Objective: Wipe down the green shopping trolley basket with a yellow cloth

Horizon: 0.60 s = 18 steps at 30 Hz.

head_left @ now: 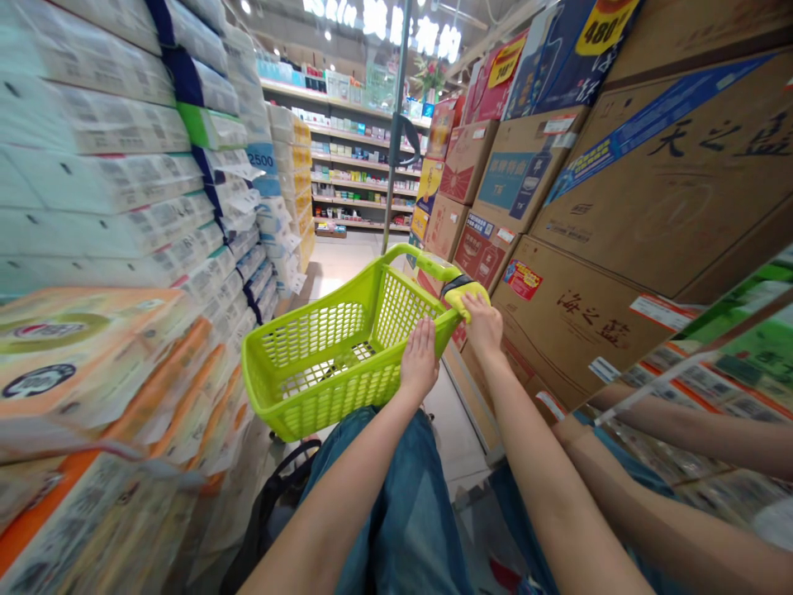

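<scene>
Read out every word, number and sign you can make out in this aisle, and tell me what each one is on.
"480" on the yellow tag on a top carton
"2500" on the blue label on a tissue pack
"天之蓝" on the large brown carton
"海之蓝" on the lower brown carton
The lit shop sign is too blurred to read.

- Left hand resting on the rim of a lime-green plastic shopping basket
- Right hand closed over its yellow handle
- Wrapped tissue packs stacked left, cardboard cartons stacked right
</scene>
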Tool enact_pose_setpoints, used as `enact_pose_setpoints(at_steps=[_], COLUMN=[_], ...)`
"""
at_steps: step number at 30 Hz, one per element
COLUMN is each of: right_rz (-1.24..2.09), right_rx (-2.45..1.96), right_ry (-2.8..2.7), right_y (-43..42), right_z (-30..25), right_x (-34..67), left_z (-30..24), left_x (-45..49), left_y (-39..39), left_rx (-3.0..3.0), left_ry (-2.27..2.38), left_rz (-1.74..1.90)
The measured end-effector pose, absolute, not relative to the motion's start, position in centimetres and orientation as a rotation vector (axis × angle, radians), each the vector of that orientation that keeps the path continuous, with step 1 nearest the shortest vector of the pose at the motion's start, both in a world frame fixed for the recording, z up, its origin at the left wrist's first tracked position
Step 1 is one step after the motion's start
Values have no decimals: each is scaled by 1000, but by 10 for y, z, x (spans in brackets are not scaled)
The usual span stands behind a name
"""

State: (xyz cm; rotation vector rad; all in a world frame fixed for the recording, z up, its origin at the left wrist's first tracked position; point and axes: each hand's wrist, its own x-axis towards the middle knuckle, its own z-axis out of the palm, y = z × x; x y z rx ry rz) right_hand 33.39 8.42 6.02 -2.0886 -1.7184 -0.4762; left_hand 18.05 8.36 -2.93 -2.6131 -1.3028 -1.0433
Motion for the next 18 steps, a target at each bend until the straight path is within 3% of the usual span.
enact_pose_setpoints(at_steps=[5, 11, 18], right_rz=[-425, -458, -436], right_rx=[-2174, -1987, -2107], right_ry=[-1516, -1806, -1532], right_y=[98, 65, 96], right_z=[65, 25, 68], right_x=[332, 288, 341], left_z=[-29, -29, -30], left_x=[180, 181, 180], left_y=[83, 84, 84], left_rx=[-2604, -2612, -2615], left_ry=[-1304, -1307, -1288], left_rz=[-1031, -1055, -1066])
